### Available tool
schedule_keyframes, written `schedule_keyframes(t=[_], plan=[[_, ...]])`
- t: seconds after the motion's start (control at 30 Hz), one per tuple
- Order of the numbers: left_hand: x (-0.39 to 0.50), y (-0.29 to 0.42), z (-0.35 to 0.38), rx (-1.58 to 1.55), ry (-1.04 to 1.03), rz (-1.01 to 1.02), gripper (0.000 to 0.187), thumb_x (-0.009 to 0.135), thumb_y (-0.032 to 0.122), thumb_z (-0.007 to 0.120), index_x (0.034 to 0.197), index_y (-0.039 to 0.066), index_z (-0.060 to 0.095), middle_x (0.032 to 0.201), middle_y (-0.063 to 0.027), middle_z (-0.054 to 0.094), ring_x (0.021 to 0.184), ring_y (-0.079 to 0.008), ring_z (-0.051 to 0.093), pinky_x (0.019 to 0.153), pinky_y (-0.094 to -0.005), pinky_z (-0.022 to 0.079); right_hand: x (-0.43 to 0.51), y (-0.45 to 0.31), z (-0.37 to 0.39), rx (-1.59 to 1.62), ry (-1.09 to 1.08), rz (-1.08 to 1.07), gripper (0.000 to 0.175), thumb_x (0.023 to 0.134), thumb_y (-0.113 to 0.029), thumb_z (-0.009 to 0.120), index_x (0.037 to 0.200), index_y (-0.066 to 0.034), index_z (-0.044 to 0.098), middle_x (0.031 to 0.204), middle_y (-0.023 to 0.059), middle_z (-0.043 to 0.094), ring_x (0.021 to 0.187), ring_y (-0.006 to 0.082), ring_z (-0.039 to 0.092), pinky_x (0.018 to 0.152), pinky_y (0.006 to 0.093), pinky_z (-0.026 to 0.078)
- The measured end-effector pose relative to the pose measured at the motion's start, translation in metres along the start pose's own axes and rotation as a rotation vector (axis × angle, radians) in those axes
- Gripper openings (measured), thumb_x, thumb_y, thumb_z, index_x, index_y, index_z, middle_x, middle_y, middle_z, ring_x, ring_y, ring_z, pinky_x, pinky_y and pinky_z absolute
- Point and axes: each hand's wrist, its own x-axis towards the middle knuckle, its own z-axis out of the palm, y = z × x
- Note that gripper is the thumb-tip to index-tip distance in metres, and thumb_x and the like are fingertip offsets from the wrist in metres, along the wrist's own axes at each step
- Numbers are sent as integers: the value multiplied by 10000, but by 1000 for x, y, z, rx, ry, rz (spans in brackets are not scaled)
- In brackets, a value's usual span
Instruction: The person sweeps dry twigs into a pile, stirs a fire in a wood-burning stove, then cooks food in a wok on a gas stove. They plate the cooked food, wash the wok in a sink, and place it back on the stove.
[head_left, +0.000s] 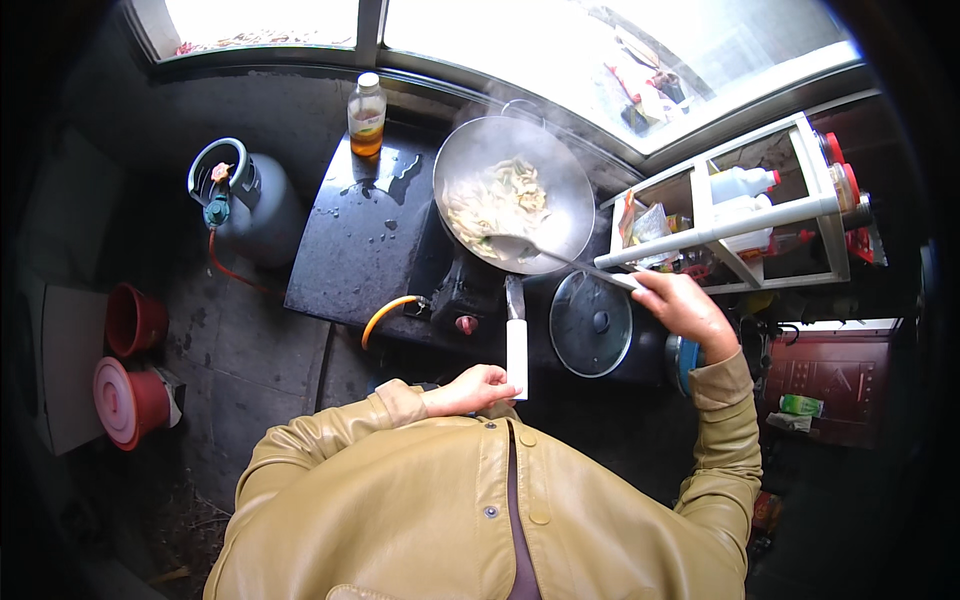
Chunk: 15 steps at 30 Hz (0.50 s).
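In the head view, a steaming metal wok (568, 217) sits on a gas stove (448, 304). Pale sliced food with bits of green (495, 206) fills its left and middle part. My right hand (679, 307) grips the handle of a metal spatula (585, 264), whose blade rests in the wok at the near edge of the food. At the end of the wok's white handle (517, 356), my left hand (476, 388) holds on with thumb and fingers; part of that grip is hidden. A glass lid (591, 324) with a dark knob lies right of the handle.
A bottle of amber liquid (367, 116) stands on the wet black counter (345, 240). Left of it is a gas cylinder (266, 202) with an orange hose. A white rack (697, 241) of bottles and packets is close by my right hand. Red buckets (135, 319) stand far left.
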Motion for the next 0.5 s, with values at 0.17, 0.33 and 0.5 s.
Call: schedule_keyframes(t=[0.17,0.33,0.5], plan=[[-1,7,-2,21,-36,-12,309,919,344,638,972,39,640,863,-33,691,701,-74,576,618,-218,444,57,-19,97,76,119,104,266,933,-271,561,1033,-30,610,924,211,659,887,398,639,744,461,495],[-14,19,-10,4,-33,-21,291,934,315,628,1040,45,640,873,1,671,690,-42,508,615,-197,419,111,7,141,-143,401,261,243,957,-298,521,1021,-67,558,815,203,652,808,406,641,685,505,499],[-32,23,-38,-14,84,-4,279,952,271,604,1106,41,634,913,2,670,661,-9,460,611,-163,403,69,16,123,-252,337,360,264,957,-309,512,1140,-119,528,801,196,652,756,419,645,652,526,515]])
